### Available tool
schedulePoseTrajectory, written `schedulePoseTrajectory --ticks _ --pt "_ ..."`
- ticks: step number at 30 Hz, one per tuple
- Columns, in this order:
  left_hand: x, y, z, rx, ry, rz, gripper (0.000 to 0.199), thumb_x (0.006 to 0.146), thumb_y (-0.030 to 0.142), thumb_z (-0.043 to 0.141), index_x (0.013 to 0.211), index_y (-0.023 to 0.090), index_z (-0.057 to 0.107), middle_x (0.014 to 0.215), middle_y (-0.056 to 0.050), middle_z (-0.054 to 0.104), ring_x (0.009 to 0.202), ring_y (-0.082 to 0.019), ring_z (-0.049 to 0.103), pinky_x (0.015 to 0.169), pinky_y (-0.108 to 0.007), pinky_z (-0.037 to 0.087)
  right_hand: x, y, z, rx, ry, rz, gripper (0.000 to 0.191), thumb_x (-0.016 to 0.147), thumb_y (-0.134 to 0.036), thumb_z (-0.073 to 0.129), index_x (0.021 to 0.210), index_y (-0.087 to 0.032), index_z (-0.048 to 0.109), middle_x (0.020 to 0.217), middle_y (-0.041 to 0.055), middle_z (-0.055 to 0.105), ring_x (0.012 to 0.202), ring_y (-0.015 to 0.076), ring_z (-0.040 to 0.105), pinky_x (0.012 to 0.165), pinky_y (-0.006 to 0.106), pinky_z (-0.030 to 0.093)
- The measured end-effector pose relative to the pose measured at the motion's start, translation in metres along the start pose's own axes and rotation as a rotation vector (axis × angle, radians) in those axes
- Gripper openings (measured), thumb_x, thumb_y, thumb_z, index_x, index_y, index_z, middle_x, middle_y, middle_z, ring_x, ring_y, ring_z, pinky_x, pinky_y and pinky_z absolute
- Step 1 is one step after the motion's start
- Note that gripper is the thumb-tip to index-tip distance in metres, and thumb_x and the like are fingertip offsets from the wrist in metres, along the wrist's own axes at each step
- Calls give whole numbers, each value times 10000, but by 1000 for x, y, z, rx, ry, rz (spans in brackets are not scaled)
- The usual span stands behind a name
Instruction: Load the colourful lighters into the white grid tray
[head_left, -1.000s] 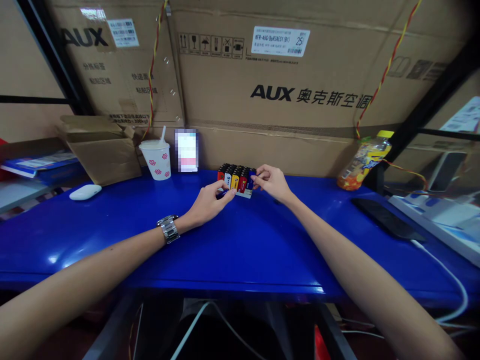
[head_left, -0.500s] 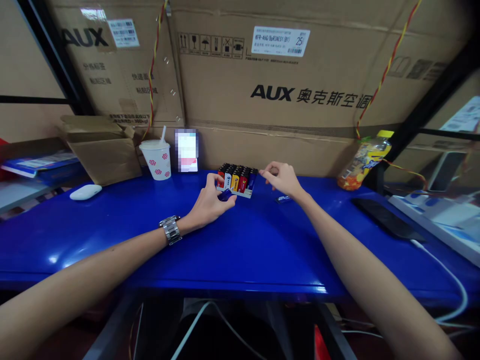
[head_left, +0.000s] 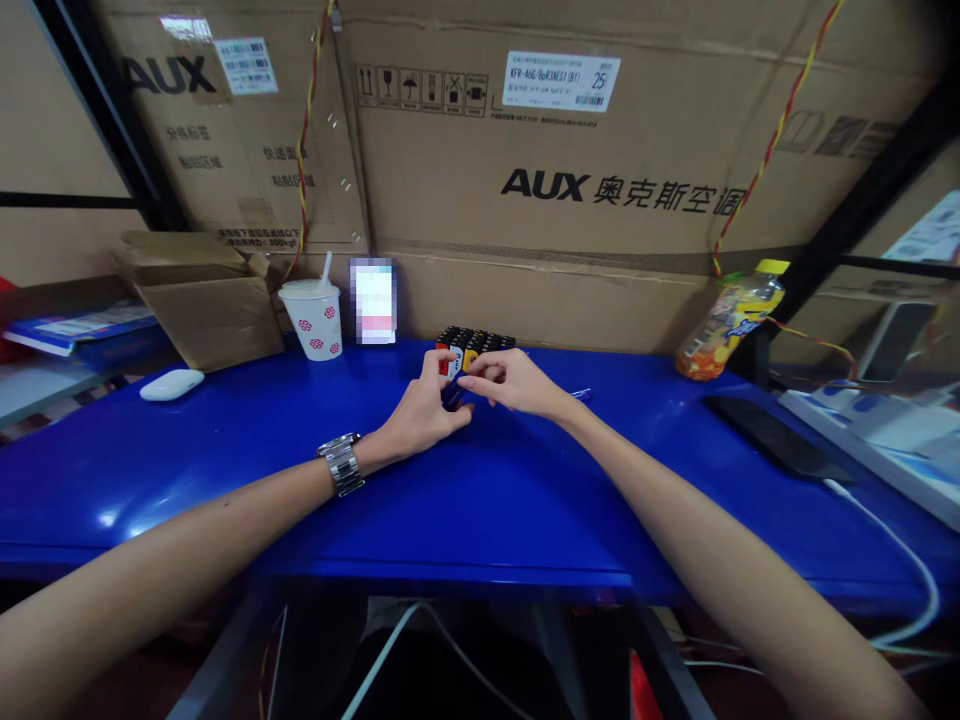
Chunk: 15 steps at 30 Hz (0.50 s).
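My left hand [head_left: 429, 408], with a metal watch on its wrist, is closed on a small dark blue lighter [head_left: 452, 392] in front of the tray. My right hand [head_left: 514, 382] has its fingertips pinched together at the upper end of that lighter; whether they grip it or something tiny is hidden. Just behind both hands stands a block of upright lighters [head_left: 480, 338] in red, white and yellow, partly covered by my right hand. A small clear-and-blue item [head_left: 582, 394] lies on the blue table [head_left: 525, 500] to the right of my right hand.
At the back left are an open cardboard box [head_left: 210, 315], a paper cup [head_left: 313, 325] with a straw and a lit phone [head_left: 374, 302]. A white case [head_left: 172, 385] lies left. A drink bottle [head_left: 727, 325] and a black phone [head_left: 769, 435] with a white cable are right.
My right hand has moved left, from beyond the block of lighters to the blue lighter in my left hand. My left hand has barely moved, and the blue lighter is more upright.
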<state>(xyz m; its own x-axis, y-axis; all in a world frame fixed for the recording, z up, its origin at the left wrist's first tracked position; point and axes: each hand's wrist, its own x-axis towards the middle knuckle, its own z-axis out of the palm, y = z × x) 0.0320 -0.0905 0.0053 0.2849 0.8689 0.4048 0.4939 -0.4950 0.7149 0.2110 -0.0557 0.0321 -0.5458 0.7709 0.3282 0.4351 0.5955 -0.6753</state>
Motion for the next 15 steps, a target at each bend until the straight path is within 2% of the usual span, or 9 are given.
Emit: schedulePoseTrajectory --ticks 3,7,11,13,15 --pt "1 -3 2 -41 -11 43 589 727 232 622 1215 188 295 821 -3 667 681 -149 631 648 -285 446 0 -1 0 56 -16 21 371 829 -518 557 770 -158 620 502 -13 542 413 86 456 455 231 342" --pt "3 -6 3 -132 -7 28 584 745 253 633 1207 196 279 983 -58 644 669 -127 648 644 -278 494 -1 14 -20 68 158 88 375 807 -525 569 737 -158 594 499 -10 522 381 85 417 426 246 322" --pt "2 -4 1 -126 -47 7 525 779 262 613 1190 188 296 966 -42 625 625 -109 642 635 -274 507 -6 40 -41 -85 358 103 383 786 -531 585 689 -160 585 482 -8 495 428 102 413 468 263 320" --pt "1 -2 0 -119 -58 10 503 786 253 600 1184 188 300 942 -27 618 615 -108 639 625 -271 502 -7 50 -45 -189 392 86 386 791 -528 572 676 -160 592 480 -11 485 454 107 402 493 269 313" --pt "1 -1 0 -112 -65 11 483 787 240 589 1174 189 304 929 -18 611 604 -105 634 621 -271 497 -7 56 -44 -295 368 60 384 803 -519 557 677 -160 605 481 -14 481 467 106 385 510 271 301"
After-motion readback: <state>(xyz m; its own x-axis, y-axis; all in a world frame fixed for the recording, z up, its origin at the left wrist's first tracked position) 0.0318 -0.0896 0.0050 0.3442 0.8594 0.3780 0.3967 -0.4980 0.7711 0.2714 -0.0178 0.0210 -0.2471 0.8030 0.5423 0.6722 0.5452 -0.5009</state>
